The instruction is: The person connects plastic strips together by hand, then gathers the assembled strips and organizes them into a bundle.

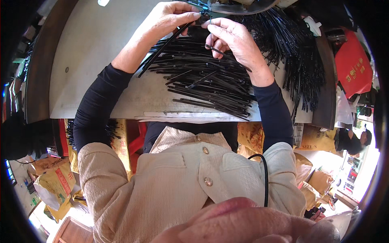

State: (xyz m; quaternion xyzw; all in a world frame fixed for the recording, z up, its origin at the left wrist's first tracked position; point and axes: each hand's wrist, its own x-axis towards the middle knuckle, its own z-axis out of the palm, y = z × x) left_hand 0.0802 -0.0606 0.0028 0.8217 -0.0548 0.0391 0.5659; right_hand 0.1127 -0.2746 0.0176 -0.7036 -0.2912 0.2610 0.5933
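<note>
Strip (173,40), long and black, there it was, slanting away from the left hand (169,18): its upper end sat at the left grip, and its long axis ran down and to the left, toward the person, over the edge of the pile. That made the left hand the nearer one, with the right hand (235,37) just across a small gap. The left grip was narrow, thumb laid along the forefinger, holding that upper end.

Over to the right: thumb and forefinger were pinched as well, on a dark strand (211,37) that ran nearly up and down in view, with a short black piece (215,50) crossing below it under the curled fingers. Whether the two were joined, I couldn't tell.

Both wrists came up and inward, forearms leaning in toward each other, the hands meeting right beside a machine (243,7) at the far edge of the bench (97,87). Beneath and nearer the body spread the pile of black strips (206,77), most of them lying crosswise. Off to the right, a thick black bundle (302,69) drooped over the bench's side, and beyond it a red sheet (353,67) stood out brightly.
</note>
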